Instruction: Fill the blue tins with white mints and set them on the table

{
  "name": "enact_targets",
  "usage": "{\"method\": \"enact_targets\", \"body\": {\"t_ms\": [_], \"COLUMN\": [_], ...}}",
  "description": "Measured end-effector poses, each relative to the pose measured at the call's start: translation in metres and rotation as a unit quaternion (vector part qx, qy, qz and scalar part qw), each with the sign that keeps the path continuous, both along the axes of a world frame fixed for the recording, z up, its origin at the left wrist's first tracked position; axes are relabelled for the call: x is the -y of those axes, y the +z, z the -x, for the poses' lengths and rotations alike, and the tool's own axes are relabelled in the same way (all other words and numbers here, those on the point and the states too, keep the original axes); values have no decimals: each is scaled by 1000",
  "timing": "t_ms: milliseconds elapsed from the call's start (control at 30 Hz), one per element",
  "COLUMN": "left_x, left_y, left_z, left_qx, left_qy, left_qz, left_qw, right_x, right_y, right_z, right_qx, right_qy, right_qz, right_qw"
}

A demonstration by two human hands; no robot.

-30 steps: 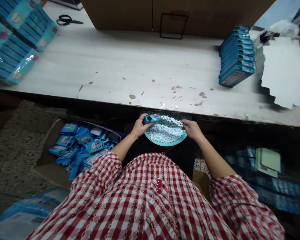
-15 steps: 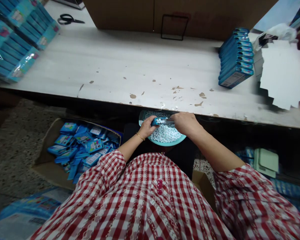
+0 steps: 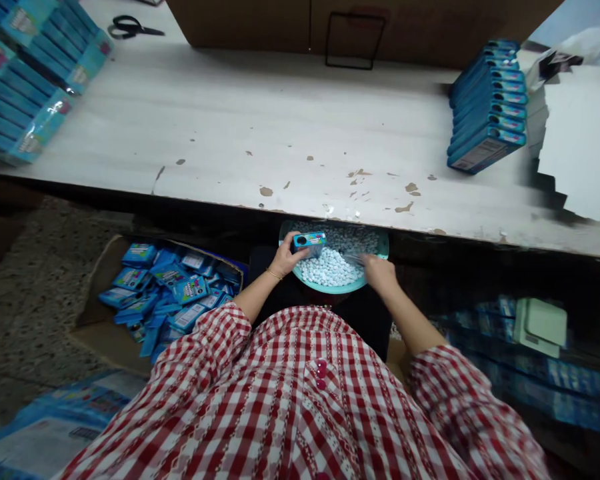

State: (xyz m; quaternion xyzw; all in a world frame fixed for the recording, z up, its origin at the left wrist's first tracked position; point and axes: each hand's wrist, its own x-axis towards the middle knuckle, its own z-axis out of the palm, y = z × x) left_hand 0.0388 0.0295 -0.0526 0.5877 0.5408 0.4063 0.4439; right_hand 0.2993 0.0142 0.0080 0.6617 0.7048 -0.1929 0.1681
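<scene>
A round turquoise basin (image 3: 330,289) full of small white pieces (image 3: 325,268) sits at my lap, partly under the table edge. My left hand (image 3: 286,256) grips a small blue box (image 3: 309,240) over the basin's left part, its printed side facing up. On the right side of the basin, my right hand (image 3: 380,272) is closed round the handle end of a clear scoop (image 3: 351,259), whose front reaches into the white pieces. The scoop's outline is blurred.
The white table (image 3: 230,147) spans the front, holding stacked blue boxes (image 3: 490,110), scissors (image 3: 133,28), wrapped packs (image 3: 40,73) and a large carton (image 3: 260,27). An open carton (image 3: 93,297) of blue boxes stands at lower left. A pale green scale (image 3: 540,325) is at right.
My right hand has moved away from the blue box, right and down, lowering the scoop into the white pieces. The box in my left hand has turned so its printed side shows.
</scene>
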Motion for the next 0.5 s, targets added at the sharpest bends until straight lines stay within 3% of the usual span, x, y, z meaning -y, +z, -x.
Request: {"method": "enact_targets", "body": {"t_ms": [100,233,367,500], "left_x": [-5,-5,-1,1], "left_y": [-8,0,19,30], "left_z": [-10,-13,4,20], "left_qx": [22,37,29,-17], "left_qy": [7,-3,31,49], "left_qz": [31,31,-3,-31], "left_qw": [999,999,999,998], "right_x": [-6,-17,-19,-18], "right_y": [-31,-48,-47,-24], "right_z": [30,36,13,-9], "right_qx": [-56,-101,-163,-267], "right_qy": [-50,-76,-81,-90], "right_qz": [-6,-11,-17,-42], "right_qw": [997,992,983,959]}}
